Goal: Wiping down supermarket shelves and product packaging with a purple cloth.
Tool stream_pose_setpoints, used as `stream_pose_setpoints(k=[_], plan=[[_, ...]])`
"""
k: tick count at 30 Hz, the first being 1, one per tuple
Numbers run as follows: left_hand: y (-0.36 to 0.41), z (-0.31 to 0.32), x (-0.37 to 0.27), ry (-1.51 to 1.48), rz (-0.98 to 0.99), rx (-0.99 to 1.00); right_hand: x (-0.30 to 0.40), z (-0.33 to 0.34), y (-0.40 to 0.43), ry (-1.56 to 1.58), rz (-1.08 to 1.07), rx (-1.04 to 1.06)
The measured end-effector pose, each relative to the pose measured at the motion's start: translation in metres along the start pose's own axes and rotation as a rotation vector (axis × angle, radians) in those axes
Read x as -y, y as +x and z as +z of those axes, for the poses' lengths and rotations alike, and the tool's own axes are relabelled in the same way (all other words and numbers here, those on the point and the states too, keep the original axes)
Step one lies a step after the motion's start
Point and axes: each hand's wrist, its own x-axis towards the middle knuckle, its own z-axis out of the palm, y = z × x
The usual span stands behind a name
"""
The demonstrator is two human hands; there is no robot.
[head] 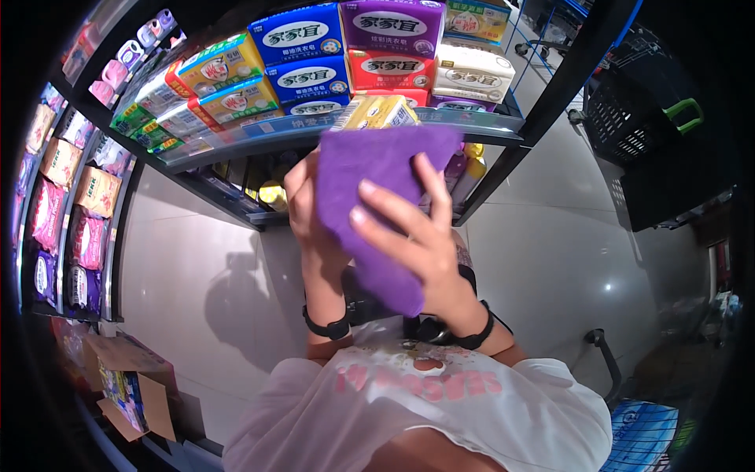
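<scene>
My left hand (pixel 307 206) grips a yellow boxed soap pack (pixel 377 112) from its left side, and a purple cloth (pixel 377 171) covers most of that pack. With fingers spread, my right hand (pixel 419 236) presses the cloth against the pack; the cloth's lower end hangs below my palm. Just beyond them, a shelf holds stacked soap packs: blue ones (pixel 304 76), a purple one (pixel 392 26), a red one (pixel 392 69) and a white one (pixel 475 74). The underside of the held pack is hidden.
Yellow-green soap packs (pixel 236 100) stand at the shelf's left part, above its front edge (pixel 265 127). Bagged detergents fill another shelf (pixel 112 265) at far left. An open cardboard box (pixel 156 401) lies lower left. A black basket (pixel 613 112) with a green handle is at right.
</scene>
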Motion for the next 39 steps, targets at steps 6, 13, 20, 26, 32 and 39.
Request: stream_pose_setpoints(k=[6,13,20,26,32,39], plan=[[0.0,0.009,-0.006,-0.018,0.204,-0.036,-0.012,-0.009,0.008,-0.136,0.048,-0.128],[0.0,0.007,-0.019,0.046,0.21,0.109,-0.032,-0.029,0.015,-0.13,0.113,-0.223],[-0.018,-0.004,-0.005,-0.009,-0.19,-0.002,0.005,0.008,0.0,0.034,-0.012,-0.029],[-0.01,-0.013,-0.023,-0.039,0.071,0.091,-0.01,0.005,0.001,-0.119,0.046,-0.174],[-0.013,-0.02,-0.025,-0.009,0.108,0.135,-0.018,0.004,-0.001,0.221,0.127,-0.264],[-0.018,-0.019,-0.03,-0.12,-0.266,-0.078,0.01,0.021,-0.009,0.067,0.024,-0.047]])
